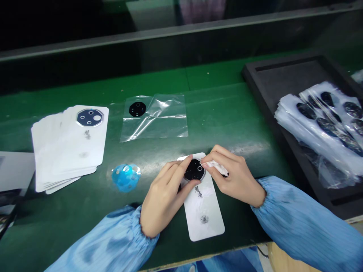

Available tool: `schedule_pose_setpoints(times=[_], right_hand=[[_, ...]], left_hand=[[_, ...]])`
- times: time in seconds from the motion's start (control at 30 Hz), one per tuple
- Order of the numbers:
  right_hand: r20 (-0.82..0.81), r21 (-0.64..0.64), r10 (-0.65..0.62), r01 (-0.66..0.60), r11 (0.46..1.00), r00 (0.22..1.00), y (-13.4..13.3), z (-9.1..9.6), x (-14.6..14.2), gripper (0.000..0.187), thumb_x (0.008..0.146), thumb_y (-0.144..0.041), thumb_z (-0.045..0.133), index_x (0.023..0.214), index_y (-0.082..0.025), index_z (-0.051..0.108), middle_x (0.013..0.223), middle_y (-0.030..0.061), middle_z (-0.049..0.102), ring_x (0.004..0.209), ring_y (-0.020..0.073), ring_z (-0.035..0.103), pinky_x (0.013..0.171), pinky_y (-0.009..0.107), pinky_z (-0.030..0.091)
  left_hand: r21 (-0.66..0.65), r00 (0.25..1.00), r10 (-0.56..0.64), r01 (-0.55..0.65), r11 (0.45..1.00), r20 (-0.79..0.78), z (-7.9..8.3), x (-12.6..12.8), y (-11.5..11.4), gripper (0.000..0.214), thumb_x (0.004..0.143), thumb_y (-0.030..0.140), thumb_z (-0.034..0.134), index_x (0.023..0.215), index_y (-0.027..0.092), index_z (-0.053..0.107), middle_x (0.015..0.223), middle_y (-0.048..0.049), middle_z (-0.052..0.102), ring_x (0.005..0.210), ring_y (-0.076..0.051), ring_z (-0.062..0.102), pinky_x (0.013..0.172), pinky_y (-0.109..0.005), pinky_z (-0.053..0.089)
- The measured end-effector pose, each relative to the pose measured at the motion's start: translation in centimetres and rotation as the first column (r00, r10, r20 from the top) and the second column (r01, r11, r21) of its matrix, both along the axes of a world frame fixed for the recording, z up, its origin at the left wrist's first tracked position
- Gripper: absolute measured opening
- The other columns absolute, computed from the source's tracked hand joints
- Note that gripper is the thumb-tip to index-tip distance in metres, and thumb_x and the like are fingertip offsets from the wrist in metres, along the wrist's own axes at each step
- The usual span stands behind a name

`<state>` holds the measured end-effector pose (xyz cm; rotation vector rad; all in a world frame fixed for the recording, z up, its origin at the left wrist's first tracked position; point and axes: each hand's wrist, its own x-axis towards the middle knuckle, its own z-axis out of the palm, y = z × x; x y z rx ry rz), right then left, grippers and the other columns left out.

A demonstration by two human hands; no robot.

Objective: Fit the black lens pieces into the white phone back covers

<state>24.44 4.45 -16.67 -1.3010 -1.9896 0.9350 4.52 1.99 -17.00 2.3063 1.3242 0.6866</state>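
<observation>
A white phone back panel (204, 215) lies on the green bench mat before me, with a black octagonal camera lens cover (194, 169) at its top end. My left hand (166, 190) rests over the panel's left edge, its thumb and fingers bracketing the lens cover. Pinched in my right hand (234, 173) is a small white wrapped piece (217, 166), its tip at the cover's upper right edge; what is inside the wrap is hidden. To the left sits a stack of white panels (65, 151), the top one bearing a dark blue octagonal camera area.
Blue round films (126, 177) lie left of my hands. Beyond them, a clear plastic bag (167, 117) has another black lens cover (137, 109) on it. At right, a dark foam tray (272, 81) carries several bagged lens covers (326, 124). A ledge crosses the back.
</observation>
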Motion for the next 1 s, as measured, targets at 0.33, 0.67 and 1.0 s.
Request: schedule_pose_setpoints(times=[0.33, 0.67, 1.0], right_hand=[[-0.157, 0.017, 0.007, -0.005, 1.000, 0.988, 0.6, 1.0, 1.6, 0.010, 0.095, -0.013, 0.046, 0.096, -0.020, 0.053, 0.101, 0.0055, 0.058, 0.105, 0.0183, 0.059, 0.088, 0.033, 0.047], [0.152, -0.038, 0.315, -0.313, 0.949, 0.937, 0.5, 2.2, 2.7, 0.013, 0.096, -0.010, 0.042, 0.101, -0.022, 0.046, 0.111, 0.0040, 0.065, 0.117, 0.0202, 0.057, 0.103, 0.039, 0.044], [0.165, -0.030, 0.287, -0.286, 0.958, 0.944, 0.5, 2.0, 2.6, 0.012, 0.096, -0.012, 0.040, 0.098, -0.022, 0.047, 0.105, 0.0049, 0.065, 0.110, 0.0216, 0.059, 0.093, 0.039, 0.048]], left_hand=[[-0.014, 1.000, 0.027, -0.027, 1.000, -0.013, 0.2, 0.2, -0.2, 0.058, 0.088, 0.019, 0.065, 0.140, 0.013, 0.042, 0.110, -0.0079, 0.065, 0.103, -0.019, 0.057, 0.091, -0.030, 0.048], [0.011, 0.996, 0.046, -0.046, 0.999, -0.074, 0.5, 0.5, -0.3, 0.052, 0.089, 0.020, 0.064, 0.137, 0.011, 0.045, 0.119, -0.0091, 0.063, 0.100, -0.020, 0.058, 0.089, -0.030, 0.048], [0.008, 0.996, 0.041, -0.041, 0.999, -0.077, 0.8, 0.7, -0.5, 0.052, 0.089, 0.018, 0.061, 0.137, 0.009, 0.045, 0.125, -0.0115, 0.058, 0.110, -0.021, 0.056, 0.094, -0.031, 0.047]])
